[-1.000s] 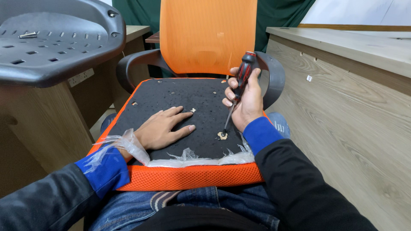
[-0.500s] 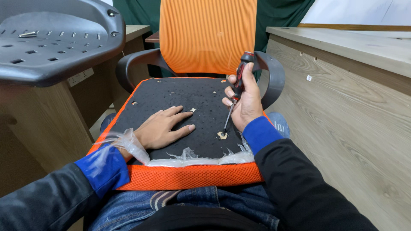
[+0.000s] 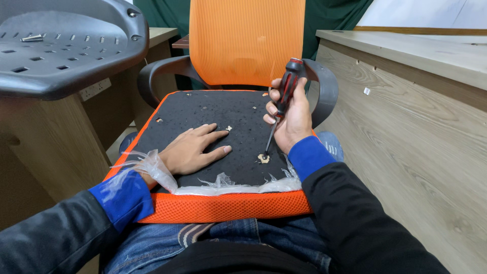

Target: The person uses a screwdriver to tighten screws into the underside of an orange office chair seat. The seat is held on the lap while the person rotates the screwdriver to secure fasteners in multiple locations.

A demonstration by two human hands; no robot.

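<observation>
Right hand (image 3: 290,119) gripping screwdriver (image 3: 282,106) upright, tip on screw (image 3: 263,158) near seat cushion (image 3: 213,122) front edge; left hand (image 3: 193,150) open, flat on cushion.

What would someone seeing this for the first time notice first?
The bright orange chair back stands out at top centre. In front of it an orange-edged seat cushion lies black side up across the person's lap. The right hand holds a screwdriver tip-down on a small fitting, while the left hand presses flat on the cushion.

Wooden desks (image 3: 426,132) flank both sides; a dark green curtain (image 3: 335,15) hangs behind.
</observation>
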